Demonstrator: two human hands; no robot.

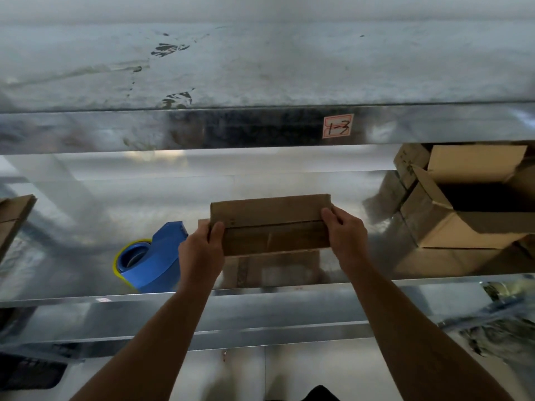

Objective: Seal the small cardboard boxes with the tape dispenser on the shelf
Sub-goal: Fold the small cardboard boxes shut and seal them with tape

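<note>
Cardboard box: flat, brown | gripped by left hand, right hand

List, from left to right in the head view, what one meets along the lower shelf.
Cardboard → tape dispenser → left hand → small box → right hand → open box.

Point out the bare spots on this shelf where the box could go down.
The widest bare stretch of shelf lies between the left-edge box and the tape dispenser. A narrower gap lies between the held box and the open boxes on the right. The right end is crowded.
</note>
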